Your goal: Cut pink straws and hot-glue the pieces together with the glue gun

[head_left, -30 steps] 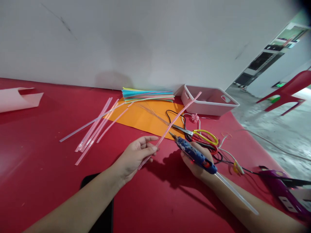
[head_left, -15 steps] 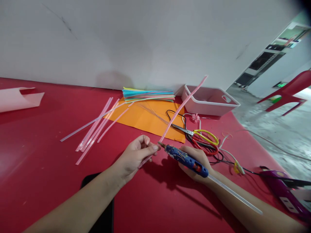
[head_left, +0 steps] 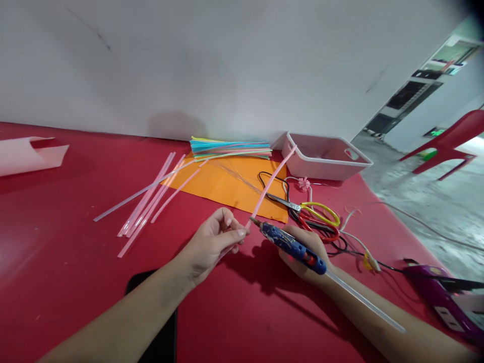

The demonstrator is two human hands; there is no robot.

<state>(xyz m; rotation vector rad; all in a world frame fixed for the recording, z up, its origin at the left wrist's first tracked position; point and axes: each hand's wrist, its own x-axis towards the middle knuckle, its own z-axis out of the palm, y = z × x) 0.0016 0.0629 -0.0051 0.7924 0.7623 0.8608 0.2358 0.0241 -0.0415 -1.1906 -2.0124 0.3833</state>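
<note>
"How did we hold the strip [head_left: 273, 182]?"
"Our left hand [head_left: 214, 241] pinched it low, above the table [head_left: 56, 282]; our right hand [head_left: 308, 244] gripped the glue gun [head_left: 289, 243]."
"We judged it light, bendy, best pinched near the nozzle [head_left: 256, 221]."

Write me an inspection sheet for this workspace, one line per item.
Surface: red table against a pale wall.
Things in hand: pink strip; blue glue gun, nozzle at the strip, contact unclear.
Clutter: scissors, orange sheet, loose strips, multicoloured bundle, pink bin.
Hands: left hand pinches the pink strip; right hand grips the blue glue gun.
Cables: black cable reaches the purple power strip; white cable lies near the scissors.
Surroundings: red chair on grey floor at right.
</note>
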